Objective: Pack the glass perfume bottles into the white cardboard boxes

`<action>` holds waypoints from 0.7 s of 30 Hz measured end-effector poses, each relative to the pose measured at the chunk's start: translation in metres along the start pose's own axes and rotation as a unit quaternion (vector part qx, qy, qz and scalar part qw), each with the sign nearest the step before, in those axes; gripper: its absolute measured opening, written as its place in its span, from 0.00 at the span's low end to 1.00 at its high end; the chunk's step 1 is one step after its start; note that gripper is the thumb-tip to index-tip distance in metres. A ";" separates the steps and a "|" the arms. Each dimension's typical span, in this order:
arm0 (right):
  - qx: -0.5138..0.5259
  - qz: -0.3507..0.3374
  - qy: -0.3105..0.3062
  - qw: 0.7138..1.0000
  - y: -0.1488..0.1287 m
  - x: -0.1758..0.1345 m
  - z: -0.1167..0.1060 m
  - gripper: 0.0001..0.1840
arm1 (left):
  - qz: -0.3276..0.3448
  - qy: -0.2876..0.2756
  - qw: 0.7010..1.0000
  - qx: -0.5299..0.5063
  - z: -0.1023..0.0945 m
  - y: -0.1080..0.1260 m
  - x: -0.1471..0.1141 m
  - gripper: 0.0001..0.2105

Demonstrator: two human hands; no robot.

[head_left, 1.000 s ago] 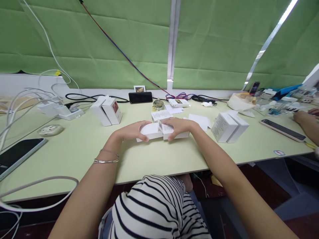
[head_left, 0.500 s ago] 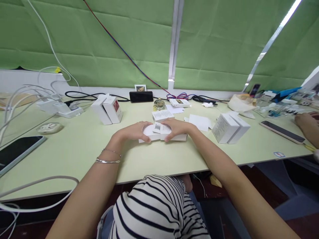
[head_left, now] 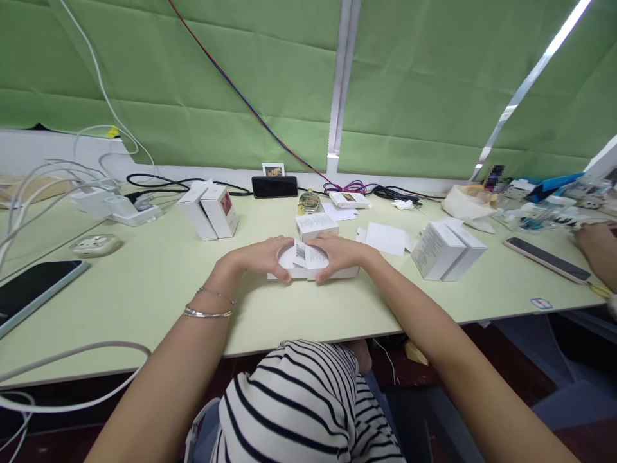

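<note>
My left hand (head_left: 266, 256) is closed around the left end of a white cardboard box (head_left: 288, 260) lying on the table. On the right part (head_left: 315, 254), which has small grey print, my right hand (head_left: 340, 254) is closed with its thumb along the front side. A seam shows between the two parts; I cannot tell whether they are one box or two. A small flap with a barcode (head_left: 299, 252) sticks up at the seam. Just behind my fingers lies another white printed box (head_left: 317, 224).
Two white boxes (head_left: 216, 212) stand at left and two more (head_left: 446, 251) at right. A folded white card (head_left: 385, 238), a glass bottle (head_left: 309, 202), a black phone (head_left: 274, 187) and cables lie behind. Another person's hand (head_left: 598, 244) is at far right, near a phone (head_left: 547, 259).
The barcode flap stands more tilted, and more of the right part's printed top shows. Both hands keep their hold in nearly the same place.
</note>
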State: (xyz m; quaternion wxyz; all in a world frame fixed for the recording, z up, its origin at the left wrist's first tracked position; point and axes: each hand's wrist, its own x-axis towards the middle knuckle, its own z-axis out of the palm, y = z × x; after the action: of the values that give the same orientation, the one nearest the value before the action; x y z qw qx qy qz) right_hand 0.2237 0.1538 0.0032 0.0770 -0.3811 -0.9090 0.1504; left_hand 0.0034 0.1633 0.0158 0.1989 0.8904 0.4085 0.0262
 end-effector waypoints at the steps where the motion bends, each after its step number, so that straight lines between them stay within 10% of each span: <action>1: 0.001 -0.004 0.005 1.000 0.000 0.002 0.003 0.45 | 0.006 0.003 1.000 -0.013 0.002 0.000 0.001 0.26; 7: 0.035 -0.013 0.083 0.996 0.004 0.007 0.016 0.52 | 0.005 0.083 0.980 -0.180 0.012 0.006 0.008 0.34; 11: 0.142 -0.020 0.169 0.975 0.006 0.007 0.017 0.51 | 0.099 0.164 0.917 -0.351 0.004 0.008 0.007 0.31; 16: 0.413 -0.106 0.164 0.890 -0.005 0.014 0.026 0.52 | 0.179 0.362 0.836 -0.371 -0.002 0.003 0.007 0.20; 21: 0.582 -0.119 0.086 0.800 -0.012 0.017 0.033 0.53 | 0.151 0.336 0.860 -0.353 0.004 0.008 0.007 0.21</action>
State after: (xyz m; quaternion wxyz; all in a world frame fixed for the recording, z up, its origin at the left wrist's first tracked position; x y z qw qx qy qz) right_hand 0.1954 0.1512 -0.0233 0.3790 -0.1648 -0.6785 0.6073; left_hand 0.0146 0.1630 0.0146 0.3439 0.7485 0.2741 0.4963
